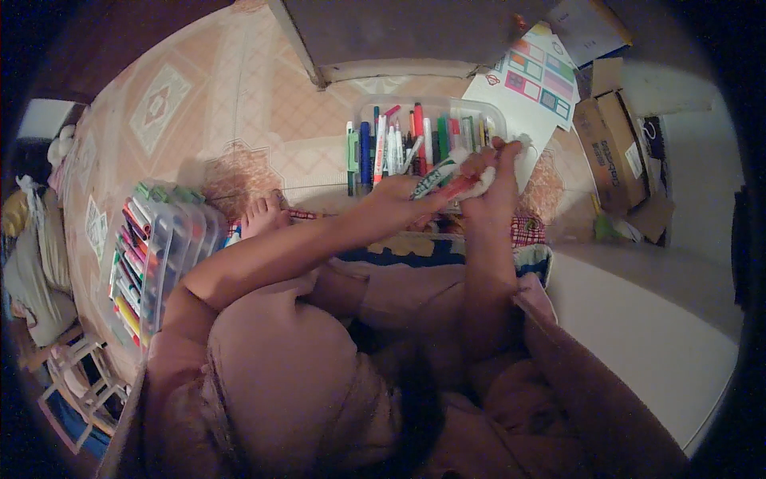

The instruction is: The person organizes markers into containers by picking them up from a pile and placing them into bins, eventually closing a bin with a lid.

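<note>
My left hand [405,193] is closed round a white marker with green markings [436,175], held at a slant over the near right part of a clear plastic box. My right hand [493,185] presses close beside it, its fingers closed on a crumpled white cloth or tissue [479,188]. Something pinkish red shows between the two hands; I cannot make out what it is. Below them the clear plastic box [501,116] holds several markers and pens, laid mostly side by side, among them a dark blue marker [365,153] and a red one [419,128].
To my left stands a clear container [187,231] with green clips, many coloured pens beside it. Printed sheets [531,96] lie beyond the box at the right, near an opened cardboard box [610,152]. A dark furniture panel [399,40] rises at the far side. My bare foot [263,214] rests on the tiles.
</note>
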Tool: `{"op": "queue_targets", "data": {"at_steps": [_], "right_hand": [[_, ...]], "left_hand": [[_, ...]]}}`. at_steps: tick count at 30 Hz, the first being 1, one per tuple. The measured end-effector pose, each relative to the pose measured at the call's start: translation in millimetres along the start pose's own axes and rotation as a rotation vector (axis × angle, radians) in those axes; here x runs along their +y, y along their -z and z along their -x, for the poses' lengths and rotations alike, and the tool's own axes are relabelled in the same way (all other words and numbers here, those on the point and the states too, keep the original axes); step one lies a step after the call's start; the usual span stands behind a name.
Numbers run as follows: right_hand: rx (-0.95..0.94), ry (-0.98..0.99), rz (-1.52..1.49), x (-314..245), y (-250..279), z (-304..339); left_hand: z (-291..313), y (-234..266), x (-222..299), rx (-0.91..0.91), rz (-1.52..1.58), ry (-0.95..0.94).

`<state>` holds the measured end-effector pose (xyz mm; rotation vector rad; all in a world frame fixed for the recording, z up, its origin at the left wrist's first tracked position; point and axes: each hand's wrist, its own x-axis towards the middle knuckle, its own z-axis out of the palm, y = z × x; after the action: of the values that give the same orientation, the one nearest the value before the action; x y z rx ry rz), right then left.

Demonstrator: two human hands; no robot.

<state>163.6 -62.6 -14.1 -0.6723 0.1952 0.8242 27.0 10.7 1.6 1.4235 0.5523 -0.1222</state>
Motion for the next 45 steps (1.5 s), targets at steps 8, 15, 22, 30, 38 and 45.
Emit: {"op": "queue_targets", "data": {"at_steps": [8, 15, 22, 30, 38, 45], "right_hand": [[0.194, 0.351, -0.028, -57, 30, -23], [0.09, 0.217, -0.101, -47, 37, -26], [-0.041, -0.029, 0.41, 45, 7, 2], [0.059, 0.201, 0.769, 48, 0, 4], [-0.014, 0.159, 0.312, -4, -5, 2], [0.115, 0.237, 0.454, -27, -1, -15]], "left_hand": [[11, -9, -28, 0.093, -0.123, 0.043], [-10, -2, -41, 0.145, -0.215, 0.185], [-8, 4, -36, 0.203, -0.076, 0.022], [3, -7, -43, 0.126, -0.555, -0.222], [-4, -1, -11, -0.295, 0.088, 0.103], [-2, 15, -77, 0.309, -0.41, -0.084]]}}
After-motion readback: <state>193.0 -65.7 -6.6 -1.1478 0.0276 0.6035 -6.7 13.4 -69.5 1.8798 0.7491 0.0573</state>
